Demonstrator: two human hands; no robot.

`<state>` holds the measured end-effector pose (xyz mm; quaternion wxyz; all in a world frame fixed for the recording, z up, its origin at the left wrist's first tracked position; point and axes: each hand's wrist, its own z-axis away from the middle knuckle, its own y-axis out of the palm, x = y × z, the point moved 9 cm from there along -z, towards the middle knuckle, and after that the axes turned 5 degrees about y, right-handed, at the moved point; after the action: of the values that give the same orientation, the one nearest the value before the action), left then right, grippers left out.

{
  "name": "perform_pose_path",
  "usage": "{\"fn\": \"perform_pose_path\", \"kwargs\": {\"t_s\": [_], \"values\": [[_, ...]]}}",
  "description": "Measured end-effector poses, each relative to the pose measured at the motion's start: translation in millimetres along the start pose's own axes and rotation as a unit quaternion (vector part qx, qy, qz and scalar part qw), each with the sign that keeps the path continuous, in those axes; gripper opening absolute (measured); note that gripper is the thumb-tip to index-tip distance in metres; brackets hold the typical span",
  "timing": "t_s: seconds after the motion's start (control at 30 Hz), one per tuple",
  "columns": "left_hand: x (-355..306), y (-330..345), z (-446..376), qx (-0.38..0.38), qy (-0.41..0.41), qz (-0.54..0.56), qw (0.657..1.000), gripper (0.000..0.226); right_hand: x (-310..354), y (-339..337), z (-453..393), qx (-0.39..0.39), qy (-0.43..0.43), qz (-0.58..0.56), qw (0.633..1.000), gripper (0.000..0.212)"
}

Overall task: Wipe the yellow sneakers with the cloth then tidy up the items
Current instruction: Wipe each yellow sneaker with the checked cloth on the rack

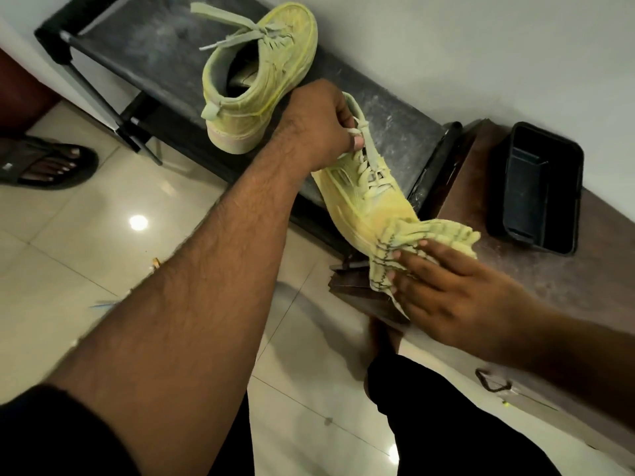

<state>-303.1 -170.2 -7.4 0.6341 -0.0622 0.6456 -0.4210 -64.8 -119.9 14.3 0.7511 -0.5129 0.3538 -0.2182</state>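
One yellow sneaker (261, 84) stands on the dark rack top (147, 53), heel toward me. My left hand (319, 127) grips the second yellow sneaker (357, 197) at its collar and laces, holding it tilted with the toe pointing toward me. A yellowish cloth (429, 242) with dark stitching is draped over that toe. My right hand (446, 290) presses the cloth against the toe with fairly straight fingers.
A black rectangular tub (543, 187) sits on the brown wooden ledge (584, 280) by the wall at right. Another person's sandalled foot (44, 163) is on the tiled floor at left. A small dark hook-like item (491, 381) lies near my right forearm.
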Motion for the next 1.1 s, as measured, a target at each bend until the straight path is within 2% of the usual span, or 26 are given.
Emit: {"fn": "perform_pose_path", "kwargs": {"t_s": [0.1, 0.17, 0.23, 0.27, 0.3, 0.37, 0.43, 0.47, 0.5, 0.53, 0.57, 0.63, 0.7, 0.77, 0.83, 0.97, 1.1], "values": [[1, -1, 1, 0.003, -0.005, 0.008, 1.0, 0.02, -26, -19, -7, -0.014, 0.03, -0.002, 0.999, 0.023], [1, -3, 3, 0.002, -0.007, 0.019, 1.0, 0.024, -45, -25, -21, -0.024, 0.091, -0.016, 0.995, 0.028], [-2, -2, 6, -0.005, -0.009, 0.021, 1.0, 0.035, -65, -21, -29, -0.002, 0.213, -0.095, 0.972, 0.041], [-4, -1, 7, -0.008, -0.01, 0.016, 1.0, 0.04, -76, -16, -26, 0.01, 0.305, -0.17, 0.937, 0.049], [-5, -1, 7, -0.011, -0.01, 0.008, 1.0, 0.041, -88, -10, -14, 0.009, 0.409, -0.249, 0.878, 0.051], [-2, 0, 6, -0.014, -0.025, 0.003, 1.0, 0.039, -97, 0, 22, -0.074, 0.579, -0.411, 0.7, 0.041], [9, 0, 5, -0.019, -0.058, 0.066, 0.996, 0.039, -89, 7, 58, -0.198, 0.662, -0.511, 0.51, 0.03], [15, 1, 5, -0.024, -0.073, 0.111, 0.991, 0.039, -81, 10, 72, -0.244, 0.688, -0.53, 0.431, 0.028], [18, 1, 6, -0.029, -0.083, 0.149, 0.985, 0.039, -74, 11, 81, -0.279, 0.699, -0.537, 0.381, 0.028], [21, 2, 7, -0.032, -0.094, 0.181, 0.979, 0.039, -68, 11, 84, -0.3, 0.699, -0.542, 0.357, 0.029], [23, 5, 7, -0.028, -0.103, 0.209, 0.972, 0.039, -62, 11, 81, -0.308, 0.691, -0.554, 0.347, 0.032], [23, 11, 8, -0.012, -0.108, 0.259, 0.96, 0.038, -54, 12, 63, -0.295, 0.658, -0.59, 0.363, 0.039], [20, 20, 8, 0.008, -0.11, 0.27, 0.957, 0.034, -48, 16, 42, -0.249, 0.63, -0.597, 0.429, 0.048], [18, 28, 9, 0.018, -0.112, 0.248, 0.962, 0.027, -46, 20, 26, -0.202, 0.612, -0.557, 0.524, 0.056], [18, 31, 9, 0.022, -0.113, 0.23, 0.966, 0.028, -48, 24, 20, -0.188, 0.599, -0.515, 0.584, 0.059], [19, 30, 6, 0.035, -0.105, 0.208, 0.972, 0.032, -66, 36, 9, -0.15, 0.609, -0.493, 0.603, 0.06], [21, 25, 7, -0.008, -0.114, 0.189, 0.975, 0.036, -63, 28, 4, -0.088, 0.587, -0.48, 0.646, 0.058]]}}
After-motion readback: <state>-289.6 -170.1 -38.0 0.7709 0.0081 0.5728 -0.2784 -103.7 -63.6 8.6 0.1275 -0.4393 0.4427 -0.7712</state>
